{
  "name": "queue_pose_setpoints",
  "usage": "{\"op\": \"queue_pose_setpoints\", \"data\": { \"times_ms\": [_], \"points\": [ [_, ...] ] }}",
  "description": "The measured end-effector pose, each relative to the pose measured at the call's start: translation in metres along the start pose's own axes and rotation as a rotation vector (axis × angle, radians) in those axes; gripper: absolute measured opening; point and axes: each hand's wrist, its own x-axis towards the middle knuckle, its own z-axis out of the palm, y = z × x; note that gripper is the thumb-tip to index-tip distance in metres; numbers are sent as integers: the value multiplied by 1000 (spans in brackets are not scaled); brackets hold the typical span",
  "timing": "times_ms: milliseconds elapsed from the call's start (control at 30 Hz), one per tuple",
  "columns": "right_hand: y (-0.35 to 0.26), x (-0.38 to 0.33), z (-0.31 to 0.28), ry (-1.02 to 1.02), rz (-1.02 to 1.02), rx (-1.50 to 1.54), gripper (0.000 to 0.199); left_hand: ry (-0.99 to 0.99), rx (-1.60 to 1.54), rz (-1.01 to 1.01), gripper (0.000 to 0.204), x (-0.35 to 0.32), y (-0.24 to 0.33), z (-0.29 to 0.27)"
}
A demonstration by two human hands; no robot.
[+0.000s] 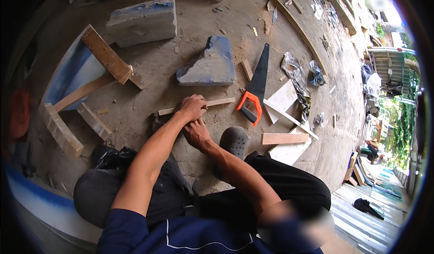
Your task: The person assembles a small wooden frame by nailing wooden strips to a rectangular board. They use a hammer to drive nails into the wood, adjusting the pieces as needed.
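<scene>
Low over the floor, my left hand (pixel 193 108) is closed on a thin wooden strip (pixel 220 102) that lies crosswise in front of me. Just below it, my right hand (pixel 197 134) is closed, its fingers curled up against the left hand. What the right fingers grip, if anything, is hidden. Beyond the strip sits a broken concrete block (pixel 210 66) with blue paint. To the right, a handsaw (pixel 258 75) with an orange and black handle lies with its blade pointing away. My grey clog (pixel 234 142) is beside my right wrist.
Another concrete block (pixel 144 23) stands farther back. At left are a nailed wooden frame (pixel 106 55) and a short plank (pixel 94 120). White boards (pixel 282 98), a reddish wooden piece (pixel 285 138) and crumpled plastic (pixel 294 71) lie at right. A long batten (pixel 300 34) runs beyond them.
</scene>
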Motion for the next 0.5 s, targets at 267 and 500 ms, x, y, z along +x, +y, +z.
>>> {"op": "queue_pose_setpoints", "data": {
  "times_ms": [267, 500],
  "points": [
    [8, 4, 10, 120, -28, -14, 34, 171, -57, 79, 14, 10, 16, -9],
    [-24, 30, -2, -108, -94, -69, 39, 314, -298, -7, 19, 25, 28, -58]
  ]
}}
